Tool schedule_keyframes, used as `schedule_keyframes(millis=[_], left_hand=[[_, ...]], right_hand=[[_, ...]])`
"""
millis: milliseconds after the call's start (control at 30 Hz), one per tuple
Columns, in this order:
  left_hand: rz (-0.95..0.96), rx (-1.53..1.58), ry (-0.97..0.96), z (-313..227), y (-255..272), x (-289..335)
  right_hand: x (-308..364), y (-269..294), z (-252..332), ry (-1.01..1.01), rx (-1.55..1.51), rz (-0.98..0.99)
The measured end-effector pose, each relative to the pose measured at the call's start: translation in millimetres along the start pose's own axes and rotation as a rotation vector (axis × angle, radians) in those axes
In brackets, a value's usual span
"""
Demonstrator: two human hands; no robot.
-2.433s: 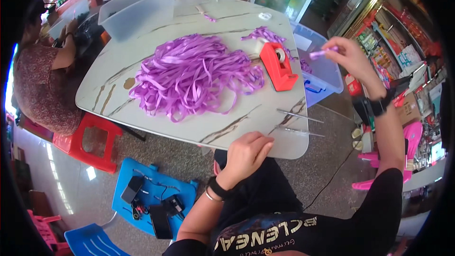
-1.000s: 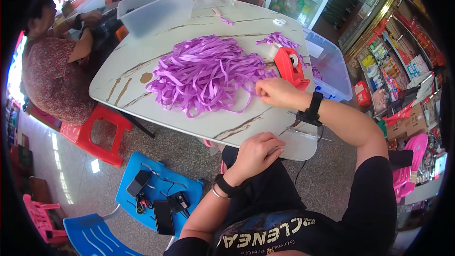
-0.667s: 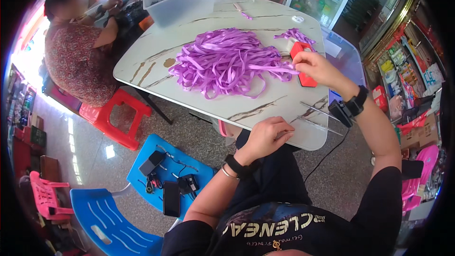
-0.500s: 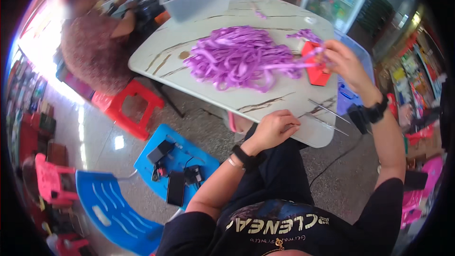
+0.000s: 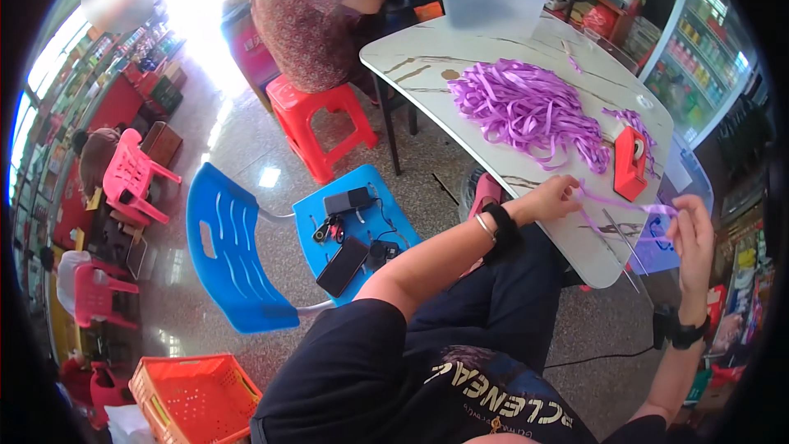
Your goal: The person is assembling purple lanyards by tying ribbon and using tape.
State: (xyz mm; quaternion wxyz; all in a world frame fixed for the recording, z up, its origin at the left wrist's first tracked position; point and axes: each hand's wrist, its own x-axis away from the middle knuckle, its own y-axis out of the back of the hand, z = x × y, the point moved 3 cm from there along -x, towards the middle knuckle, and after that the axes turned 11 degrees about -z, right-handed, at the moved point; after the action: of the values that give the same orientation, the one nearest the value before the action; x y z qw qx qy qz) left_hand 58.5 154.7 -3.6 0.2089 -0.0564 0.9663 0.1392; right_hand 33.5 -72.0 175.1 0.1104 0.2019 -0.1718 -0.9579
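Observation:
A loop of purple ribbon [image 5: 626,205] stretches between my two hands over the table's near right corner. My right hand [image 5: 692,234] is closed on one end with its fingertips. My left hand [image 5: 557,197], fingers curled together, pinches the other end. Just beyond, a large tangled heap of purple ribbons [image 5: 526,107] lies on the white marble-patterned table [image 5: 411,53]. To its right stands a red tape dispenser [image 5: 630,166], with a smaller bunch of purple ribbons [image 5: 629,119] behind it. Thin metal rods [image 5: 622,232] lie below the strand at the table's edge.
A clear plastic bin [image 5: 491,4] stands at the table's far end. Left of me, a blue chair [image 5: 238,255] holds a phone [image 5: 343,267] and black adapters. Another person [image 5: 308,20] sits on a red stool [image 5: 320,123]. An orange crate [image 5: 193,399] is on the floor.
The view has swung left. My right hand has drawn a ribbon from beside the tape dispenser toward me, and my left hand has come up to the strand.

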Motion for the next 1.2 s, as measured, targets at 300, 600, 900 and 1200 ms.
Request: schedule_keyframes(millis=[300,600,900,1200], left_hand=[[0.025,0.282,-0.069,-64.7,-12.2,0.8],[0.658,0.898,0.021,-184.1,-36.9,63.2],[0.560,0.613,-0.129,-173.7,-43.4,67.8],[0.570,0.568,0.248,-146.2,-54.7,60.4]], right_hand=[[47.7,33.2,13.3,0.028,-0.143,-0.076],[100.1,-5.5,46.9,0.118,0.149,0.046],[118.6,0.3,19.7,-0.069,0.090,-0.061],[96.8,-2.7,-12.7,-0.334,-0.191,-0.056]])
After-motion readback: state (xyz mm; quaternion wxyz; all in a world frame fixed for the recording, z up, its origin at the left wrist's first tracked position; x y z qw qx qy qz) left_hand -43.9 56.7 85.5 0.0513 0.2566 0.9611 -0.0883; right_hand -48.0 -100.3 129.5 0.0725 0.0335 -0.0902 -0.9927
